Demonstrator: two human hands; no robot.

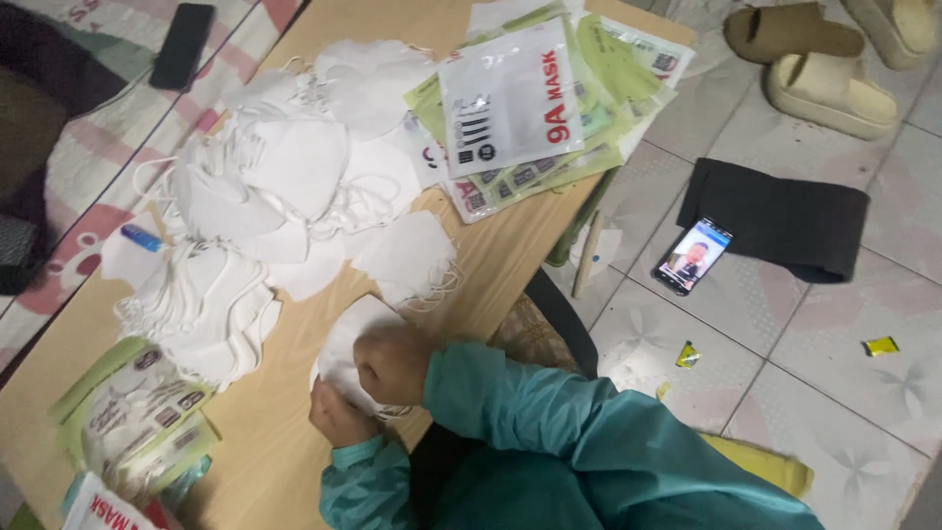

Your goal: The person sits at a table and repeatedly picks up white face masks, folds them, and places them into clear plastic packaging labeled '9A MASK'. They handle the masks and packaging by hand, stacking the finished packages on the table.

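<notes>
Hands meet over a single white face mask (345, 345) at the near edge of a wooden table (510, 257), seen from above. The right hand (392, 363), in a teal sleeve (549, 412), is closed in a fist on top of the mask, pressing it down; the left hand (339, 414), just below it, pinches the mask's lower edge between curled fingers. The mask lies flat on the wood, partly hidden beneath both hands.

Just beyond the grip, a loose mask with thin ear loops (410, 257) lies near the table's edge. To the left of the hands sits a stack of white masks (201, 306), and nearer the person on that side is a bundle of green-edged plastic packets (132, 412). Farther out from the hands, a large heap of unpacked masks (294, 157) spreads across the middle of the table, with a small blue object (143, 238) beside it. Beyond that heap, a fan of empty packets (530, 98) covers the far end.

Off the table to the right of the grip, a phone with a lit screen (693, 256) lies on the tiled floor (834, 393) against a folded black cloth (780, 218). Beige slippers (829, 93) sit farthest off, and a dark phone (183, 44) rests on a patterned mat (98, 147) to the far left.
</notes>
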